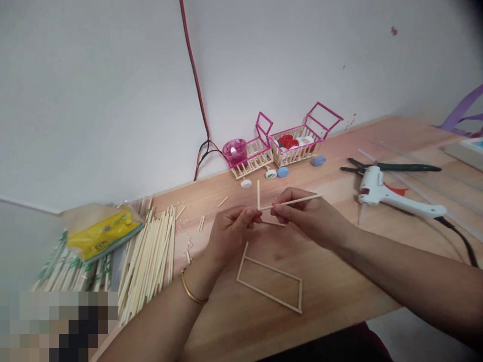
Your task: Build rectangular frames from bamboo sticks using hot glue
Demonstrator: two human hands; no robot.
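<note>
Above the table, my left hand (pixel 232 229) pinches one end of a thin wooden stick (pixel 307 199), close to where a shorter stick (pixel 258 193) stands up from it at a corner. The thumb and fingers of my right hand (pixel 302 213) close on the same long stick farther along, its free end pointing right. Another stick (pixel 274 223) shows just below, between the hands; whether it is joined to the others I cannot tell. A frame of glued sticks (pixel 268 295), four-sided with one side jutting past a corner, lies flat on the tabletop beneath my hands.
Two miniature stick carts (pixel 251 166) (pixel 296 158) with pink trim and bottle-cap wheels stand by the wall. At right lie a white glue gun (pixel 400 198) with its cord and dark-handled pliers (pixel 409 167). Loose sticks (pixel 151 256) and a yellow packet (pixel 103 234) occupy the left.
</note>
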